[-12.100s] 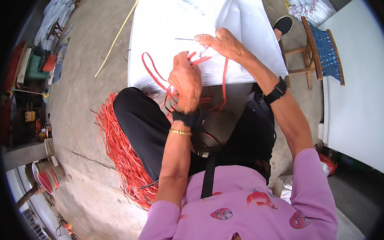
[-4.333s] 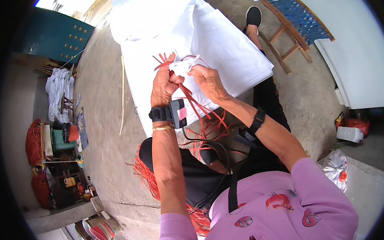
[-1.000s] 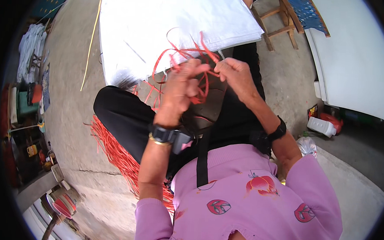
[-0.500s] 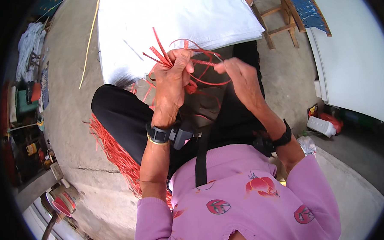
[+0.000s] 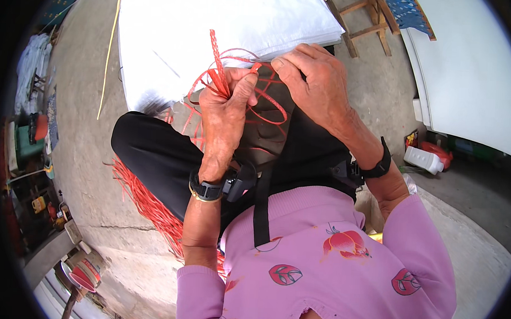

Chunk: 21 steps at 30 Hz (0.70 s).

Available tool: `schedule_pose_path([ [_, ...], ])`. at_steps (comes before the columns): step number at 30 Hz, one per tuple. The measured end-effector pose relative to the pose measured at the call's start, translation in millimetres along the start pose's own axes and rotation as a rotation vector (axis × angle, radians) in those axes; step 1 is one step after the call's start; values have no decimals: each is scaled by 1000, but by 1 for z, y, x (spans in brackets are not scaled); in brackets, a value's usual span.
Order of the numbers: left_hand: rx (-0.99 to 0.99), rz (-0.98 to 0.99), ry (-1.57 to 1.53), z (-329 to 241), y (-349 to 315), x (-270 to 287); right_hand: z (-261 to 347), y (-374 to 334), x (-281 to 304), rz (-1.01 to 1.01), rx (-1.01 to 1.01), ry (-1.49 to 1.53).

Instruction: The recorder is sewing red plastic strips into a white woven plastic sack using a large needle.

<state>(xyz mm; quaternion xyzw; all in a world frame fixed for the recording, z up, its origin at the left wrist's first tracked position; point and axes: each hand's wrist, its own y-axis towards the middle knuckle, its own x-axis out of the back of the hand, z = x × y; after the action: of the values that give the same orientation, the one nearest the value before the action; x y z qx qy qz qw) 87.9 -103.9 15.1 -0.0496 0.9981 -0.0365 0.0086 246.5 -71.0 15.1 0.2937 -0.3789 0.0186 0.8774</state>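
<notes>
Red strips [image 5: 219, 79] are looping at upper centre, the left hand [image 5: 224, 109] clamping its fingers on their bunch. The right hand [image 5: 318, 85] is holding thumb and forefinger beside a loop; whether they are gripping it, I cannot tell. Keeping the bunch pinched and loops untwisted should help. White sheeting [image 5: 216, 12] is lying beyond; a blue-seated stool [image 5: 407, 12] is standing upper right on concrete floor [image 5: 84, 169].

Red strips [image 5: 215, 52], red-patterned pink top [image 5: 333, 280]
</notes>
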Motion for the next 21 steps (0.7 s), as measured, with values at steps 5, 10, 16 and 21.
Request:
schedule_pose_path([
  [5,39,2,-2,-1,0,2,1,-1,-1,-16,-20,1],
  [10,46,12,-2,1,1,2,-3,-3,-9,-83,-6,51],
  [16,18,8,-9,5,1,4,-1,-2,-6,4,-94,131],
  [21,-42,0,20,12,2,5,-5,-4,-9,85,-183,166],
])
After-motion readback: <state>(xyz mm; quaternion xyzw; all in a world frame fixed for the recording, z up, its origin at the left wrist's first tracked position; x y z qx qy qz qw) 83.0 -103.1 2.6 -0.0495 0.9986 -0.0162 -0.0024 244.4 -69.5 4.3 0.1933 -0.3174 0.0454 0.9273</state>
